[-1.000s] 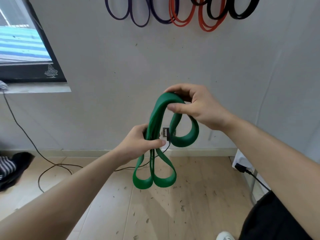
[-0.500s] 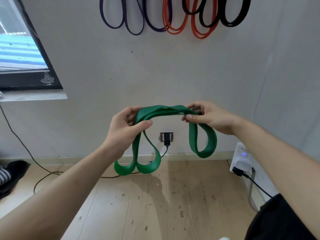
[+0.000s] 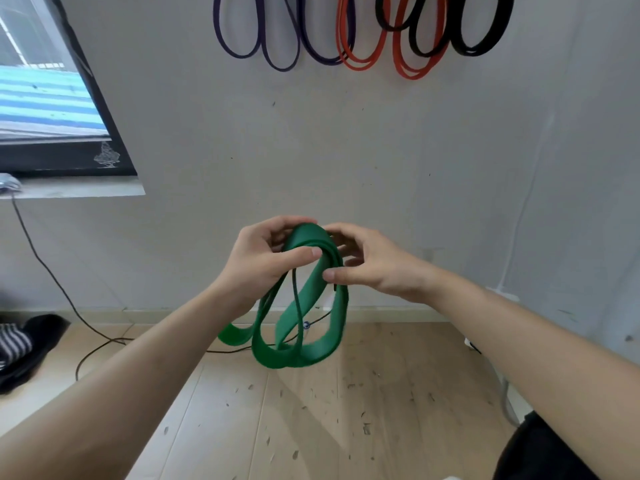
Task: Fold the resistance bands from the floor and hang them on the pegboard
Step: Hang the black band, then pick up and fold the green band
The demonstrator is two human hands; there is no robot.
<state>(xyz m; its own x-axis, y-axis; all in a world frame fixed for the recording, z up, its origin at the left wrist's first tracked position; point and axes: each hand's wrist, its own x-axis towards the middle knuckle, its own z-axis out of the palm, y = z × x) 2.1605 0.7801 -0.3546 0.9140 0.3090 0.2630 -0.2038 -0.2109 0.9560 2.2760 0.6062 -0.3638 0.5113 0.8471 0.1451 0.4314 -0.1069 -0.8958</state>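
A wide green resistance band (image 3: 304, 299) hangs folded into several loops in front of the wall, above the wooden floor. My left hand (image 3: 263, 261) grips the top of the fold with thumb across it. My right hand (image 3: 370, 263) pinches the same bundle from the right side, thumb pressed on a strand. Both hands touch at the top of the band. On the wall above hang purple bands (image 3: 277, 39), orange bands (image 3: 401, 46) and black bands (image 3: 460, 32); their hooks are out of frame.
A window with a dark frame (image 3: 86, 116) and sill is at the left. A black cable (image 3: 52, 271) runs down the wall onto the floor. Dark and striped cloth (image 3: 24, 344) lies at the left. A white power unit (image 3: 502, 386) sits by the right wall.
My hands were apart with the band stretched between them; they have come together, gathering the loops into one hanging bundle.
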